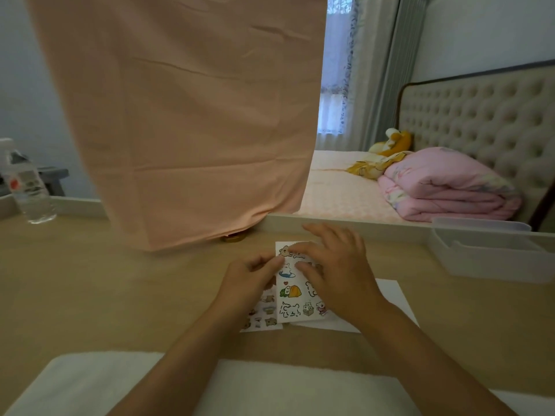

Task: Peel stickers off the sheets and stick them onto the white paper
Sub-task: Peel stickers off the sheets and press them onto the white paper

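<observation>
A sticker sheet [290, 295] with small cartoon animals lies upright on the wooden desk. My left hand [249, 280] pinches its upper left edge with the fingertips. My right hand [333, 265] lies over the sheet's upper right part, fingers spread and fingertips on the top stickers. A second sticker sheet [262, 315] peeks out underneath at the lower left. The white paper [393, 298] lies below and to the right, mostly covered by my right hand and forearm.
A peach cloth [186, 121] hangs down to the desk just behind the sheets. A water bottle [27, 187] stands far left. A clear plastic box [492, 253] sits at the right. A white towel [90, 382] lies along the near edge. A bed is beyond.
</observation>
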Demonstrator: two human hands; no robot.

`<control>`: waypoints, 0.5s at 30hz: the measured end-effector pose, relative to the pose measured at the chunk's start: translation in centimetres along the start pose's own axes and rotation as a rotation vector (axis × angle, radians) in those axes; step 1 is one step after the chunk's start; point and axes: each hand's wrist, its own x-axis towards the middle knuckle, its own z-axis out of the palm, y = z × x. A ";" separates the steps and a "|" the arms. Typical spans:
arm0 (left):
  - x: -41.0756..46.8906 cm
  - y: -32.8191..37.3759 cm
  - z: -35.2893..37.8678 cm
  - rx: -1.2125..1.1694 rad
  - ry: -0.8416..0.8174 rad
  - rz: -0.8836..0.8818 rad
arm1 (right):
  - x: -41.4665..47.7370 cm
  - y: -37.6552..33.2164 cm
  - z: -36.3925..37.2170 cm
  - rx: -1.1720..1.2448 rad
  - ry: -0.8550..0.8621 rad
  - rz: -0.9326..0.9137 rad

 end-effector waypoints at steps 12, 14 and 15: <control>-1.0 0.2 -0.1 -0.042 -0.070 0.059 | 0.2 -1.1 -0.9 0.238 0.008 0.037; -1.1 0.1 -0.1 -0.045 -0.062 0.077 | 0.2 -1.4 -1.1 0.238 -0.003 0.042; -1.2 0.1 -0.1 -0.041 -0.063 0.088 | 0.2 -1.5 -1.1 0.238 -0.003 0.042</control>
